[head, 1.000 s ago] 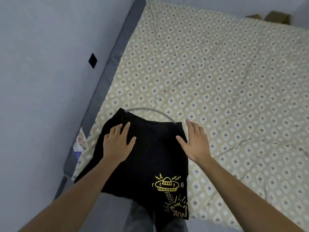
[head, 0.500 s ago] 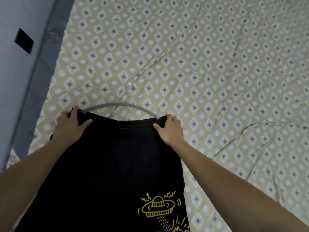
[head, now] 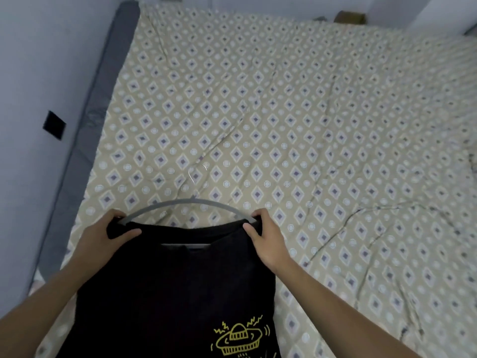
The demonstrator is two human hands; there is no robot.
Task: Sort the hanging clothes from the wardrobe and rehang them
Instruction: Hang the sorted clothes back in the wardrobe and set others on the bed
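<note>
Black garment (head: 175, 285) between curled fingers (head: 255, 214)

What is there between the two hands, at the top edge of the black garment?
In the head view, the grey hanger arches from left hand to right hand, above the black garment.

- We see the garment (head: 175, 288) lying on the bedsheet (head: 284, 125) at the near left part of the bed.
- Hanger (head: 188, 205) sits at the garment's far edge, its hook (head: 197, 171) pointing away from us.
- Left hand (head: 103, 236) grips the garment's far left corner, right hand (head: 268, 239) the far right.
- Wall (head: 38, 73) stands left of the bed.
</note>
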